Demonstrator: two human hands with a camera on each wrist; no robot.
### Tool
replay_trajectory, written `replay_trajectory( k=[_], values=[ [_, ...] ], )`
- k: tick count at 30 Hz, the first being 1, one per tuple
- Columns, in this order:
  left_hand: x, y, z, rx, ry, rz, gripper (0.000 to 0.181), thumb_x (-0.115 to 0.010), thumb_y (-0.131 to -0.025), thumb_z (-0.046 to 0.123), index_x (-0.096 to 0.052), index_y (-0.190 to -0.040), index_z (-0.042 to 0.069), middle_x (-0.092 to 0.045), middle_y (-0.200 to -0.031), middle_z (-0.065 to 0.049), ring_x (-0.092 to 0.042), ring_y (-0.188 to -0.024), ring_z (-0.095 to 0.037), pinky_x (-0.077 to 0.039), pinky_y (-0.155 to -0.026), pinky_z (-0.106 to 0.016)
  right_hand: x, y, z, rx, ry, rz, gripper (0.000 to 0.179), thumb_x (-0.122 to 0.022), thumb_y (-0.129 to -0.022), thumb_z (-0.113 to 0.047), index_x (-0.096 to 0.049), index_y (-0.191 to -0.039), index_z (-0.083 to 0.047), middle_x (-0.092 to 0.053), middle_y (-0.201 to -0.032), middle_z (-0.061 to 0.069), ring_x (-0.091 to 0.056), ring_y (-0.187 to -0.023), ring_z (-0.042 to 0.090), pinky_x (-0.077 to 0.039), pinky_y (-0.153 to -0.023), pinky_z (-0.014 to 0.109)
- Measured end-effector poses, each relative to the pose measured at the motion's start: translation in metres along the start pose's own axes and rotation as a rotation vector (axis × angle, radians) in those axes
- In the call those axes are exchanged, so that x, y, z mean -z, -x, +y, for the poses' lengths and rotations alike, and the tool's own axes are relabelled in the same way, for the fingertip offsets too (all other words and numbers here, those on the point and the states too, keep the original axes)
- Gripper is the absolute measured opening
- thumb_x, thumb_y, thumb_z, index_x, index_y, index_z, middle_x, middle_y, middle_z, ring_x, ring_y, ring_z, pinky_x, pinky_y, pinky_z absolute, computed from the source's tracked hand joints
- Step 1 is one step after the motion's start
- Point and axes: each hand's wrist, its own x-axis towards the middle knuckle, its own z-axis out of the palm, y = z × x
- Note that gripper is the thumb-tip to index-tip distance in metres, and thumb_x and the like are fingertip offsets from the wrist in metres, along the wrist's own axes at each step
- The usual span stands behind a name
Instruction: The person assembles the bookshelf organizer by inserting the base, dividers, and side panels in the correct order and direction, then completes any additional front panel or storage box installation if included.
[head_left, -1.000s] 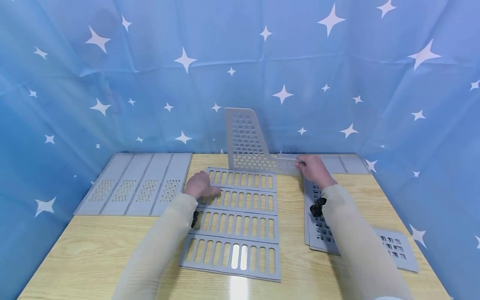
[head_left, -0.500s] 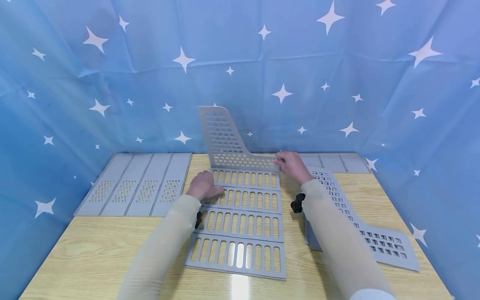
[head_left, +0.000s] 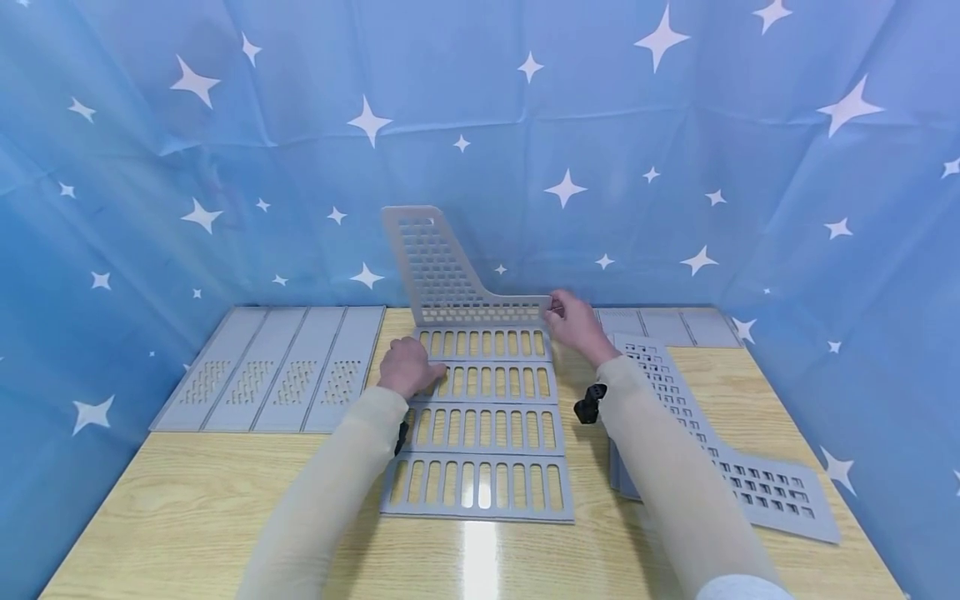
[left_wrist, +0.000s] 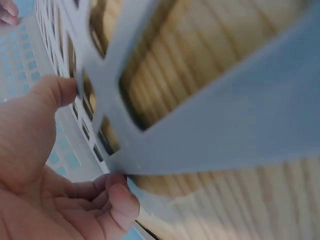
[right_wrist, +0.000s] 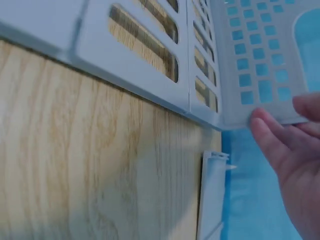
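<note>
A grey slotted plastic panel (head_left: 480,427) in several joined strips lies across the middle of the table. My left hand (head_left: 408,367) grips its left edge near the far end; in the left wrist view the thumb lies over the slots and the fingers curl at the edge. An L-shaped perforated side panel (head_left: 450,283) stands upright along the slotted panel's far edge, its tall part at the left. My right hand (head_left: 576,323) pinches the low right end of this L-shaped panel. In the right wrist view the L-shaped panel (right_wrist: 257,55) meets the slotted panel's end strip.
Another L-shaped perforated panel (head_left: 772,492) lies flat at the right, partly under my right forearm, with more grey panel beneath it. A folding panel with small holes (head_left: 322,342) lies at the back left. Grey strips (head_left: 663,327) lie along the back right, before a starry blue curtain (head_left: 480,100).
My right hand has moved left with the L-shaped panel, which now lines up with the slotted panel's far edge. The slotted panel has shifted slightly back and straightened.
</note>
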Motion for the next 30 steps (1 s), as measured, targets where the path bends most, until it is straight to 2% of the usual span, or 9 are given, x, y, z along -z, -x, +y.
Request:
replay_trajectory(
  k=[3, 6, 10, 13, 15, 18, 22, 26, 30],
  values=[
    [-0.001, 0.0, 0.0, 0.008, -0.013, 0.023, 0.051, -0.072, -0.095, 0.046, -0.054, -0.075, 0.003, -0.056, -0.091, -0.021, -0.055, -0.066, -0.026, -0.051, -0.054, -0.037, 0.005, 0.005, 0.004, -0.036, -0.054, -0.076, 0.059, -0.052, -0.108, -0.017, -0.03, -0.16, 0.0, -0.043, -0.156, 0.026, -0.049, -0.137, 0.043, -0.043, -0.111, 0.056],
    [-0.001, 0.003, -0.002, 0.007, 0.006, 0.018, 0.051, -0.07, -0.097, 0.047, -0.059, -0.088, -0.003, -0.058, -0.096, -0.024, -0.058, -0.073, -0.029, -0.055, -0.062, -0.042, 0.021, 0.017, 0.007, -0.056, -0.031, -0.126, 0.06, -0.051, -0.108, -0.018, -0.03, -0.16, 0.0, -0.038, -0.159, 0.026, -0.047, -0.14, 0.043, -0.044, -0.11, 0.056],
    [0.004, 0.013, -0.01, 0.008, 0.08, -0.03, 0.059, -0.073, -0.094, 0.045, -0.061, -0.11, -0.011, -0.057, -0.11, -0.029, -0.058, -0.086, -0.033, -0.056, -0.076, -0.048, 0.053, 0.046, 0.018, -0.074, 0.108, -0.159, 0.058, -0.056, -0.106, -0.023, -0.039, -0.153, 0.007, -0.044, -0.153, 0.031, -0.05, -0.134, 0.048, -0.045, -0.106, 0.061],
    [0.009, 0.021, -0.014, 0.012, 0.117, -0.067, 0.077, -0.077, -0.09, 0.045, -0.051, -0.13, -0.016, -0.054, -0.123, -0.034, -0.059, -0.092, -0.036, -0.056, -0.082, -0.05, 0.075, 0.073, 0.03, -0.11, 0.225, -0.218, 0.065, -0.061, -0.103, -0.027, -0.039, -0.15, 0.012, -0.043, -0.15, 0.036, -0.046, -0.134, 0.054, -0.041, -0.107, 0.066],
    [0.011, 0.026, -0.015, 0.013, 0.127, -0.086, 0.086, -0.079, -0.089, 0.046, -0.046, -0.137, -0.018, -0.052, -0.129, -0.037, -0.061, -0.095, -0.038, -0.057, -0.083, -0.051, 0.085, 0.09, 0.039, -0.159, 0.291, -0.262, 0.072, -0.066, -0.1, -0.029, -0.037, -0.15, 0.015, -0.042, -0.148, 0.039, -0.043, -0.133, 0.057, -0.039, -0.107, 0.068],
    [0.01, 0.029, -0.016, 0.014, 0.122, -0.1, 0.094, -0.078, -0.089, 0.049, -0.04, -0.143, -0.019, -0.05, -0.133, -0.038, -0.061, -0.1, -0.04, -0.056, -0.085, -0.052, 0.092, 0.112, 0.052, -0.24, 0.354, -0.302, 0.083, -0.074, -0.095, -0.031, -0.034, -0.148, 0.019, -0.043, -0.143, 0.043, -0.044, -0.129, 0.06, -0.04, -0.104, 0.069],
    [0.009, 0.029, -0.015, 0.03, 0.118, -0.107, 0.098, -0.078, -0.089, 0.05, -0.038, -0.146, -0.018, -0.049, -0.136, -0.038, -0.06, -0.105, -0.042, -0.055, -0.088, -0.053, 0.094, 0.133, 0.065, -0.298, 0.37, -0.307, 0.09, -0.082, -0.088, -0.033, -0.036, -0.142, 0.023, -0.046, -0.133, 0.046, -0.05, -0.119, 0.058, -0.045, -0.098, 0.068],
    [0.01, 0.028, -0.013, 0.05, 0.133, -0.129, 0.099, -0.078, -0.089, 0.05, -0.035, -0.148, -0.016, -0.047, -0.139, -0.037, -0.059, -0.111, -0.044, -0.054, -0.091, -0.053, 0.097, 0.148, 0.074, -0.343, 0.351, -0.297, 0.08, -0.086, -0.083, -0.033, -0.046, -0.127, 0.02, -0.055, -0.11, 0.037, -0.057, -0.097, 0.046, -0.05, -0.083, 0.058],
    [0.012, 0.026, -0.014, 0.067, 0.154, -0.142, 0.097, -0.08, -0.087, 0.049, -0.037, -0.148, -0.014, -0.048, -0.139, -0.035, -0.059, -0.112, -0.043, -0.054, -0.094, -0.054, 0.099, 0.157, 0.081, -0.385, 0.318, -0.302, 0.072, -0.087, -0.082, -0.034, -0.048, -0.116, 0.016, -0.058, -0.098, 0.027, -0.057, -0.088, 0.037, -0.05, -0.077, 0.051]
  ],
)
